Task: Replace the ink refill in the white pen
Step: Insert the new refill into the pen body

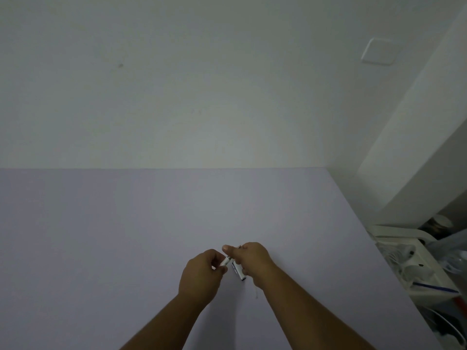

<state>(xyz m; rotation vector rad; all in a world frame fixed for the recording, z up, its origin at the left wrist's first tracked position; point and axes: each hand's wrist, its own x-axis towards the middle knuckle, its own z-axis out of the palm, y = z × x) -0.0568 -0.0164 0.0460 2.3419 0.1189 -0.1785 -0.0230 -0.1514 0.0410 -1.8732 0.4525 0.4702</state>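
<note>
I see my left hand (202, 274) and right hand (250, 261) both pinching the white pen (236, 267) mid-table (101, 236), far from its back edge, the cluttered rack (417, 269) well right

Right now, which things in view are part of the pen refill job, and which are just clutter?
In the job:
- white pen, in the right hand
- small white pen piece, pinched by the left hand

Lying about:
- white basket at the table's right edge
- blue pen in it
- wall plate
</note>
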